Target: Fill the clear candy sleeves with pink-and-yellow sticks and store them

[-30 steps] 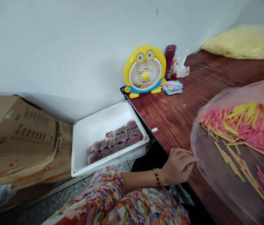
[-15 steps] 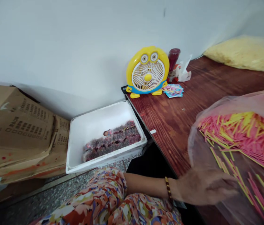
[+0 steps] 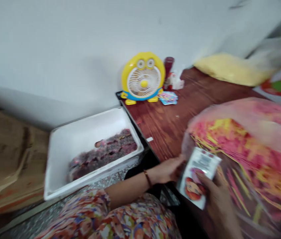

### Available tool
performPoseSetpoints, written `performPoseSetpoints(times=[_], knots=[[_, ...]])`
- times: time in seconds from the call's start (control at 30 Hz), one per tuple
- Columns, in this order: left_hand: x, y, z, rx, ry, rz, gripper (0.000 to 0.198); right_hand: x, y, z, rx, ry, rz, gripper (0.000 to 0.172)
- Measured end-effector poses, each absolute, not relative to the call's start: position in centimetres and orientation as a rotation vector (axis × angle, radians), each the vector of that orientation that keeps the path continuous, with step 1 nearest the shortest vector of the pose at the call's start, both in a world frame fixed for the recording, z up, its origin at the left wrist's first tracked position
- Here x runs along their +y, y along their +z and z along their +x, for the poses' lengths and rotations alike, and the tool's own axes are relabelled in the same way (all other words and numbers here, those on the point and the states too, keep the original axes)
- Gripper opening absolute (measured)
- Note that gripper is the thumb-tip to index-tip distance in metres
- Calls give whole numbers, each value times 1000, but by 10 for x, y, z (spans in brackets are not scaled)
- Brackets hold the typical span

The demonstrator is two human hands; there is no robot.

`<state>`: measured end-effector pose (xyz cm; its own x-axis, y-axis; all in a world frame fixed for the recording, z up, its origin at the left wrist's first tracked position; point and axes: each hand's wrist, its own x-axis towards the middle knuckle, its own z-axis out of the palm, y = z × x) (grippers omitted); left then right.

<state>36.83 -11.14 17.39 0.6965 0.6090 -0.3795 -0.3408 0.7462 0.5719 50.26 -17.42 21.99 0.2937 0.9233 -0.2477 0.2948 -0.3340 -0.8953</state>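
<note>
My right hand [image 3: 215,196] grips a flat white packet [image 3: 189,191] printed with a red-haired cartoon figure and what looks like a barcode, its thumb across the front. Close to the packet's left edge is my left hand [image 3: 169,170], a bracelet at its wrist; its fingers are blurred and partly hidden, so whether they touch the packet is unclear. Behind and right of both hands lies a clear plastic bag [image 3: 270,114] with many pink and yellow paper strips [image 3: 260,159], a few of them loose near its mouth.
A yellow fan [image 3: 143,76] stands at the far table corner beside a stack of cards [image 3: 167,98] and a dark red bottle [image 3: 169,66]. To the left, a white foam box [image 3: 88,127] holds rows of wrapped packets. A cardboard box [image 3: 8,156] stands further left.
My right hand has come into view with the white packet. My left hand has drawn back leftward from the paper strips to the packet's side. The view has shifted right.
</note>
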Motion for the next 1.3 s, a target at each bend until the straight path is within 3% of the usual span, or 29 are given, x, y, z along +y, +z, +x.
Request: performPoseSetpoints(times=[0.1,0.27,0.4,0.5,0.6,0.73,0.9,1.07,1.3], knots=[[-100,185,360,476,547,379,57,-158,206,498,-595,1150,-1548,46],[-100,197,370,580,572,527,47,-156,191,506,-575,1069,-1459,45],[-107,199,380,666,578,666,50,-170,193,526,-780,948,-1531,41],[-110,200,387,708,558,752,48,-184,205,544,-1016,593,-1750,42],[-115,202,393,700,527,898,48,-195,222,555,-1441,273,-1909,28],[-122,205,396,695,519,1174,44,-196,241,562,-1744,99,-2098,25],[-126,210,390,722,436,1530,41,-186,252,571,-1806,148,-2450,25],[-131,217,389,729,317,1807,39,-188,246,580,-1964,244,-2531,25],[-125,216,394,634,252,1704,40,-251,253,637,-1458,217,-2546,15]])
